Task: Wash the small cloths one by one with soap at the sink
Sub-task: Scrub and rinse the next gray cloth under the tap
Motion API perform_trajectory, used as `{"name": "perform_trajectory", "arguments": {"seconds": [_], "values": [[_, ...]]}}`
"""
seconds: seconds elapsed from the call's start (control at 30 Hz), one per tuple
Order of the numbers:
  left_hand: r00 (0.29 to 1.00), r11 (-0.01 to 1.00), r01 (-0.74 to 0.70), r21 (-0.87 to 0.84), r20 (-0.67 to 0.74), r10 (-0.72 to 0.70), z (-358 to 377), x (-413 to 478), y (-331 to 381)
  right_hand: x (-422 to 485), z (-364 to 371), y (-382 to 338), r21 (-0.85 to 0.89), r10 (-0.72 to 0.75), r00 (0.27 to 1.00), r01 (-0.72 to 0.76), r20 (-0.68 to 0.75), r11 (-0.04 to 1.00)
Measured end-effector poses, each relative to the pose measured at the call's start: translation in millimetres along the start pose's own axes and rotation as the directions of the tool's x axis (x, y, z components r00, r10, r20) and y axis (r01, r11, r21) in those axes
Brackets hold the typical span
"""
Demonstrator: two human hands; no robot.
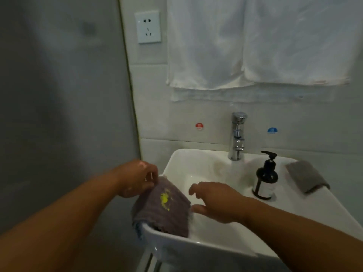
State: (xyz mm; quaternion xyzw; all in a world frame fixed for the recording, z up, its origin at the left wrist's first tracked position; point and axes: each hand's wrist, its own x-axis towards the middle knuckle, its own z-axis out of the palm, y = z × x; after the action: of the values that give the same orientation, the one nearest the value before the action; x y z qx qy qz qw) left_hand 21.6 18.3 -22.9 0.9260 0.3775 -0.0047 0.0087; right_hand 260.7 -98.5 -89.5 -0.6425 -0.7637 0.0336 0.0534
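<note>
White tiled wall, white sink [196, 246] below. I see the stained purple cloth [170, 213] draped over the sink's front-left rim, my left hand [137, 179] pinching its top edge. My right hand [218, 201] hovers beside it, fingers spread, holding nothing. The soap bottle [265, 179] stands on the right ledge.

Left hand [137, 179] pinching stained purple cloth [165, 207] on sink [196, 250] rim, right hand [214, 201] hovering

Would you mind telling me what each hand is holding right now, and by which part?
The left hand pinches the stained purple cloth by its top edge; the right hand holds nothing.
</note>
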Motion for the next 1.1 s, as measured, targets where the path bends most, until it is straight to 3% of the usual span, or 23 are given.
{"name": "perform_trajectory", "arguments": {"seconds": [0.13, 0.43, 0.8, 1.1], "values": [[1.0, 0.991, 0.012, -0.132, 0.019, -0.01, 21.0, -10.9, -30.7, 38.3, 7.0, -21.6, 0.037, -0.038, 0.999, 0.038, -0.001, 0.999], [0.998, 0.968, 0.013, -0.252, -0.051, -0.027, 50.7, -3.9, -42.7, 58.8, 10.2, -30.2, 0.198, 0.065, 0.998, -0.069, 0.024, 0.978], [0.99, 0.991, 0.042, -0.125, -0.129, -0.058, 35.5, -4.3, -41.5, 56.6, 4.0, -33.1, 0.202, 0.115, 0.993, -0.109, -0.021, 0.973], [0.976, 0.982, 0.009, -0.189, -0.211, -0.049, -5.9, -20.0, -26.4, 35.2, -23.9, -26.7, 0.344, 0.057, 0.998, -0.051, -0.009, 0.938]]}}
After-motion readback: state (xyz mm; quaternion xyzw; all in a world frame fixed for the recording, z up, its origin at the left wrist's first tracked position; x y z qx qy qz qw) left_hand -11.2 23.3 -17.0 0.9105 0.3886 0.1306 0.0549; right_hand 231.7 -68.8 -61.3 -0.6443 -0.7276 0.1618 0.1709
